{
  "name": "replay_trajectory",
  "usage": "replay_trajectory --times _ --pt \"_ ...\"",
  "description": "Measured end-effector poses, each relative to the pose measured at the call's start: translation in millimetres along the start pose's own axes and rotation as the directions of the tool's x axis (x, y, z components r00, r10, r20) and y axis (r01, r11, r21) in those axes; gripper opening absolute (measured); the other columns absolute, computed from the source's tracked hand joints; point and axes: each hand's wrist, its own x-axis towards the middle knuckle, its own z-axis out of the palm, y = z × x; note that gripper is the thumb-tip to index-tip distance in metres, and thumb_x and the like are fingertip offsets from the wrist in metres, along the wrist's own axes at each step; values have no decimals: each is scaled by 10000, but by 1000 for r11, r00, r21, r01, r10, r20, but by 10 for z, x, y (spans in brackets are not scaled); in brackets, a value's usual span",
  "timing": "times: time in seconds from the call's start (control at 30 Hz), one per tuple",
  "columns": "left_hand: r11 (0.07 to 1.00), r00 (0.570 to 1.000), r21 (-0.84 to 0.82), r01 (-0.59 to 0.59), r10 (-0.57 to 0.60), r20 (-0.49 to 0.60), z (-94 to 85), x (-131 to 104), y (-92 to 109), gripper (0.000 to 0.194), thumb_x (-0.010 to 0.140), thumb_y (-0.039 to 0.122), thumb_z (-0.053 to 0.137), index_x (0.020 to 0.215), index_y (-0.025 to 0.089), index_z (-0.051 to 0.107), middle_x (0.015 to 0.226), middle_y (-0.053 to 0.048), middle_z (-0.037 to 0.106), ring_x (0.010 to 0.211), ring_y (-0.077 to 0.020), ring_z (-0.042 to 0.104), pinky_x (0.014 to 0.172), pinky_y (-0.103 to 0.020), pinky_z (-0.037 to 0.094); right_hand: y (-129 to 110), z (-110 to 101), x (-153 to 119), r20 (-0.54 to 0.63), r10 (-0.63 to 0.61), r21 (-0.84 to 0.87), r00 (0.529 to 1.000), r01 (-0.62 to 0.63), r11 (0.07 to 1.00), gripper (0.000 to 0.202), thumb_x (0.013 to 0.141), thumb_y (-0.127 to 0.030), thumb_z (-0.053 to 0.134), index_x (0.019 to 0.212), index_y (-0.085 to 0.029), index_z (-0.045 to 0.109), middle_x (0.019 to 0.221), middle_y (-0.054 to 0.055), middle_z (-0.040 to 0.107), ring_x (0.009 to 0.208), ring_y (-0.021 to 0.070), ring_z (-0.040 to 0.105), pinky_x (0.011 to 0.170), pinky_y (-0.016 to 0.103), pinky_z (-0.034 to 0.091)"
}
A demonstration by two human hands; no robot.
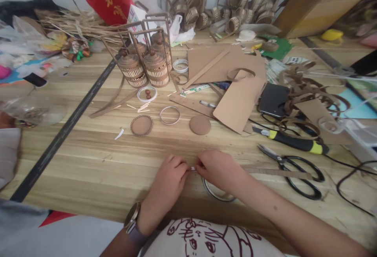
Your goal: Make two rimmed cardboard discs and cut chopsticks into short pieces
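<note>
Handwork is centred near the front edge of the worktop (88, 166), where a small pale piece (193, 168) sits between the left hand (171, 178) and the right hand (216, 166). Each grip is narrow and appears to pinch the piece from its own side; the fingers hide most of it, so its full shape and any join to the brown strip (273, 172) cannot be confirmed. For good control, set the two pinches close together and level, so that the exposed span stays short and resists twisting. Apply light, even pressure, since a thin piece of this kind probably creases if one side pulls harder than the other. Align edges before pressing, then press outward from the middle. Note the tape ring (209, 191), partly covered by the right hand and forearm: a low wrist could drag or tip it. Support the free length of the strip as well; it emerges beyond the right forearm and crosses the handles of the scissors (279, 158), where a sideways pull could snag. The utility knife (294, 142) lies behind the scissors (its blade end points towards the work area), so limit sweeping movement of the right elbow. Rest the left wrist, with its watch (132, 217), lightly against the front edge for steadiness.
</note>
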Motion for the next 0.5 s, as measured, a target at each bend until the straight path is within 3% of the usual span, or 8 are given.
replay_trajectory --times 0.3,0.5 --pt "962 968 110 -249 247 34 41 -1 -69 265 962 105 438 872 150 683 879 -57 677 827 -209 589 754 -338 532 -31 -30 -45 5 -4 -19 1000 4 1000 287 916 -258 478 939 -142 740 942 136 761 872 273 721 682 306 531" --pt "957 967 164 -239 218 134 32 -32 -82 310 937 29 393 959 171 668 946 -46 683 871 -200 613 804 -337 546 27 -50 -59 -13 -40 50 999 41 998 314 920 -234 448 916 -127 743 958 150 759 875 254 703 715 295 507"
